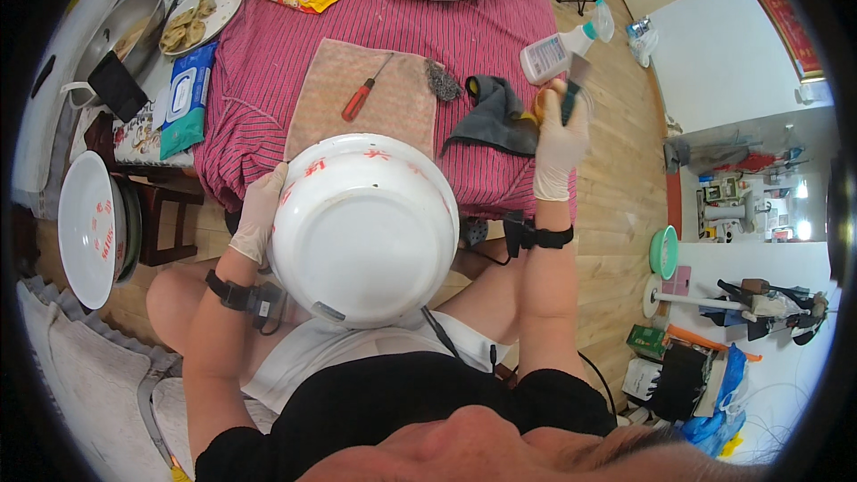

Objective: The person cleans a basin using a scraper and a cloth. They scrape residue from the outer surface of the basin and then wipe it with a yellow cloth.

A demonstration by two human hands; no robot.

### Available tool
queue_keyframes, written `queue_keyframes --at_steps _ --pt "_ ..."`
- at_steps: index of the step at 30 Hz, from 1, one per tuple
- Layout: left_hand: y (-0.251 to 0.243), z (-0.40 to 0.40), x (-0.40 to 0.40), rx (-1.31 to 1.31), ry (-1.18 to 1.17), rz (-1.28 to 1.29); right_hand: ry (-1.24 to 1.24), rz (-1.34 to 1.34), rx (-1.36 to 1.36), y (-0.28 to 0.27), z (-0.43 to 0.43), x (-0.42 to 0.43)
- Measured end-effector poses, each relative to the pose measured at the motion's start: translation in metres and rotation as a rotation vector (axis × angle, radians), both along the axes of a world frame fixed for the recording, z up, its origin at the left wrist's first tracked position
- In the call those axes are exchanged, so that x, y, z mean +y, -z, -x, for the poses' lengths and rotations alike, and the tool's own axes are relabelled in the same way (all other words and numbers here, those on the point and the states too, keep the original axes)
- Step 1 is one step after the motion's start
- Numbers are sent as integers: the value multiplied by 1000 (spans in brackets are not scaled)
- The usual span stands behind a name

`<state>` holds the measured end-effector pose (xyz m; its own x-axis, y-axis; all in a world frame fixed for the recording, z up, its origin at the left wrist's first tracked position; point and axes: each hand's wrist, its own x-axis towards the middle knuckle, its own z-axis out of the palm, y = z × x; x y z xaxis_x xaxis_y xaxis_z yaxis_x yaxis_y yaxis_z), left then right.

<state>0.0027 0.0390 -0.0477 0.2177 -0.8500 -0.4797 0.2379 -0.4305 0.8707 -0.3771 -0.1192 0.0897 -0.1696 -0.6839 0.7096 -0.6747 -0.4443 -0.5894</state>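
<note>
A white enamel basin (365,248) with red writing on its side rests against my lap and the table edge, its underside turned towards me. Small dark chips mark it, and a grey patch shows low on the wall. My left hand (258,211), in a pale glove, grips its left rim. Over the table's right side, my gloved right hand (561,140) holds a scraper (569,102) with a dark handle and flat metal blade, slightly blurred. Something yellow (539,106) shows beside those fingers; what it is I cannot tell. A grey cloth (495,120) lies just left of this hand.
On a pink towel (315,90) lies a red-handled screwdriver (359,99), with a steel wool scourer (443,80) at its edge. A spray bottle (556,53) lies behind my right hand. Wet wipes (187,100), a plate of food (224,7) and a pan (148,20) sit left.
</note>
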Motion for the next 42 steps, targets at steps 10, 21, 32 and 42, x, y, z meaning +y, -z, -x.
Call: queue_keyframes --at_steps 10,21,32,42 --pt "9 1 -1 4 -17 24 -235 -300 426 74 -61 -36" --pt "11 0 -1 -87 -10 24 -631 -561 207 29 -51 6" --pt "7 1 0 -106 -7 17 -660 -827 327 23 -43 42" --pt "-4 3 -1 -92 1 4 -784 -842 196 33 -45 37"
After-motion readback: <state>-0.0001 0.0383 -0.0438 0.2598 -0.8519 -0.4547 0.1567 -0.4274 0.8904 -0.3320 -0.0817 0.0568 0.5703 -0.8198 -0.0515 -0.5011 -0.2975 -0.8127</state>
